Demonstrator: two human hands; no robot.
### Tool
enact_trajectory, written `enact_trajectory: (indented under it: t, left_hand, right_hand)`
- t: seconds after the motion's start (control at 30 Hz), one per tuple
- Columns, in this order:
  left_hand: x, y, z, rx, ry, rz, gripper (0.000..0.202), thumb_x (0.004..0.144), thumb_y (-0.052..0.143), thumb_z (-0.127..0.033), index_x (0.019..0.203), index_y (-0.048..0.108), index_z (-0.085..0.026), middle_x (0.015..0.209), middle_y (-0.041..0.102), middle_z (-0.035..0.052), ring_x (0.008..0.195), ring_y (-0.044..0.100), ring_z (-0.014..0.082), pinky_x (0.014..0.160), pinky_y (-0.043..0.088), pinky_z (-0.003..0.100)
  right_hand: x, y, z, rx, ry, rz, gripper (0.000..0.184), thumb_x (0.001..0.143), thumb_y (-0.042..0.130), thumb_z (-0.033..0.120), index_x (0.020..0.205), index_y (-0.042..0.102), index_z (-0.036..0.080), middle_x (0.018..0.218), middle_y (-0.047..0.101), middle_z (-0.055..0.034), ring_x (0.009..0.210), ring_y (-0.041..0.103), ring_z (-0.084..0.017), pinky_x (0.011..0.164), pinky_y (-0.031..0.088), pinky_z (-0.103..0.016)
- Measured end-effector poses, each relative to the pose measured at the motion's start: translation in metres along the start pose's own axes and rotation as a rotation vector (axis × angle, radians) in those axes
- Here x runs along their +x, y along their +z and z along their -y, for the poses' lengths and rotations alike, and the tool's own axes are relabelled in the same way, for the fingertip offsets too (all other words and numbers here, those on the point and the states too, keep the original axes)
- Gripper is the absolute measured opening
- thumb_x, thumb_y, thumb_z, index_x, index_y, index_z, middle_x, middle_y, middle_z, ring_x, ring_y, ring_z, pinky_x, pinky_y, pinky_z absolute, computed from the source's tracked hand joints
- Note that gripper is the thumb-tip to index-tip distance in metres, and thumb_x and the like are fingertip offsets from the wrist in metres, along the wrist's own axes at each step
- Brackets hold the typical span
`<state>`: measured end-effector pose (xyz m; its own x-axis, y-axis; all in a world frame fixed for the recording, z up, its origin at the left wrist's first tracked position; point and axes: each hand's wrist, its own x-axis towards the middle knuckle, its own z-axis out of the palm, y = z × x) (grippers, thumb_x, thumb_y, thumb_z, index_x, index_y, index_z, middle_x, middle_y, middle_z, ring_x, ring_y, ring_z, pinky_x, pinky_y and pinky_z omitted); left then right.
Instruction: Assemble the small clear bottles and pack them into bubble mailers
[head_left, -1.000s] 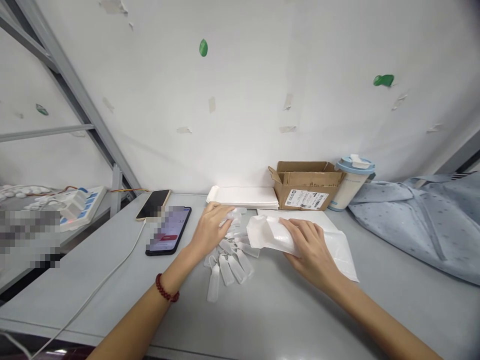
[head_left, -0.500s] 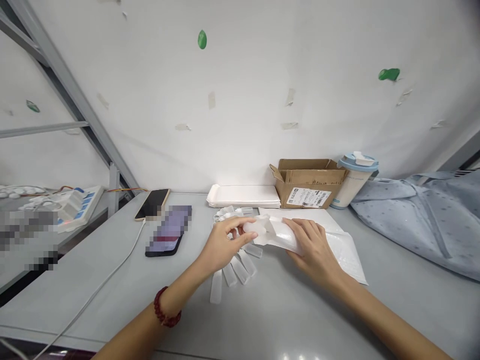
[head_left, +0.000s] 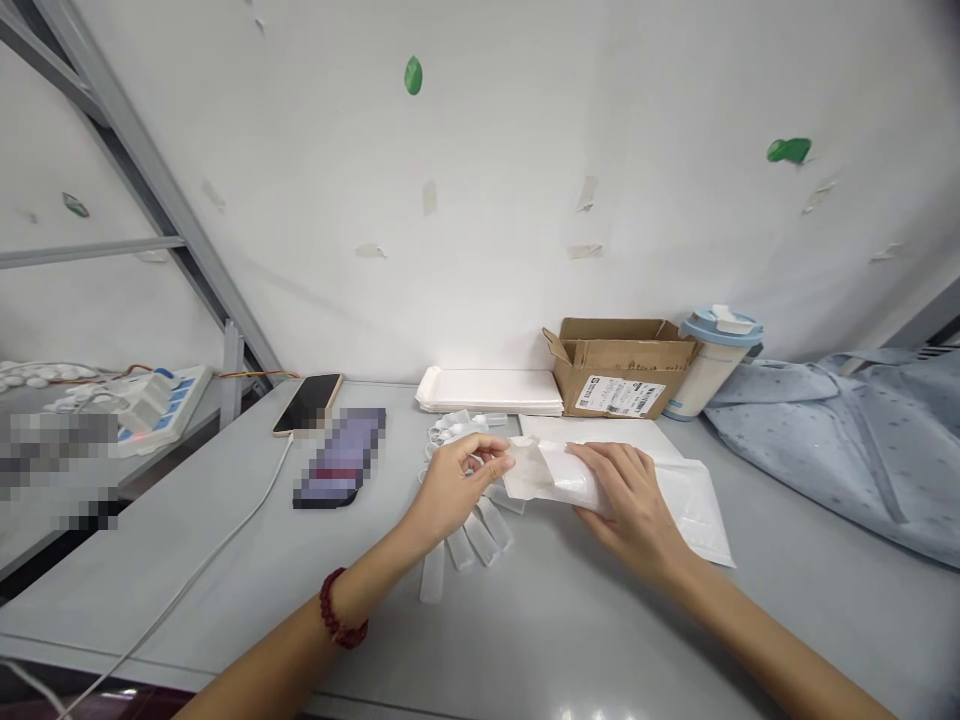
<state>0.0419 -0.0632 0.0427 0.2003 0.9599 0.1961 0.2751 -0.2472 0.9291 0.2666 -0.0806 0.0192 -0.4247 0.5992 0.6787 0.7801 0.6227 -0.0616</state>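
My right hand (head_left: 626, 500) is wrapped round a small white padded envelope (head_left: 562, 475), its open end facing left. At that open end, the thumb and fingers of my left hand (head_left: 457, 485) are pinched together at the edge of the flap. Beneath and beside my left hand, several translucent plastic strips (head_left: 480, 535) lie fanned out on the grey table (head_left: 525, 630). Behind my right hand, more flat white envelopes (head_left: 697, 510) rest on the table. The inside of the held envelope is mostly hidden.
At the back, a stack of white envelopes (head_left: 491, 388) lies beside an open cardboard box (head_left: 622, 365) and a blue-lidded cup (head_left: 712, 365). Blue cloth (head_left: 817, 440) covers the right side. Two phones (head_left: 307, 405), a white cable (head_left: 225, 550) and a power strip (head_left: 176, 405) are on the left.
A translucent piece showed between my left fingers at the envelope's mouth; it no longer shows there. My left fingers are now at the flap's edge. The whole view has shifted slightly.
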Motion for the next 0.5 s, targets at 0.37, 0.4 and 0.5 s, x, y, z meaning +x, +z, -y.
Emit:
enact_trajectory:
  t: [0.37,0.4,0.5]
  left_hand:
    - [0.003,-0.007,-0.01,-0.505,-0.28,0.23,0.029,0.071,0.07,-0.036,0.087,0.065,-0.013,0.084,0.062,0.0047,0.07,0.053,0.0109,0.066,0.042,0.024]
    - [0.003,-0.008,-0.01,-0.523,-0.288,0.261,0.028,0.07,0.071,-0.035,0.086,0.066,-0.013,0.084,0.063,0.0049,0.07,0.054,0.011,0.066,0.042,0.024]
    - [0.001,-0.007,-0.009,-0.503,-0.329,0.326,0.027,0.067,0.074,-0.033,0.082,0.065,-0.013,0.08,0.063,0.0042,0.07,0.055,0.0118,0.066,0.042,0.023]
  right_hand:
    - [0.002,-0.007,0.002,0.023,-0.004,-0.058,0.048,0.077,0.049,0.012,0.124,0.04,0.018,0.104,0.055,-0.0119,0.094,0.05,-0.027,0.08,0.036,-0.043]
    - [0.002,-0.008,0.002,0.024,-0.013,-0.058,0.049,0.077,0.049,0.012,0.124,0.04,0.018,0.104,0.054,-0.0119,0.095,0.05,-0.027,0.08,0.036,-0.043]
    - [0.002,-0.007,0.004,0.039,-0.07,-0.048,0.053,0.075,0.048,0.01,0.127,0.039,0.018,0.104,0.054,-0.0121,0.095,0.05,-0.027,0.078,0.037,-0.042]
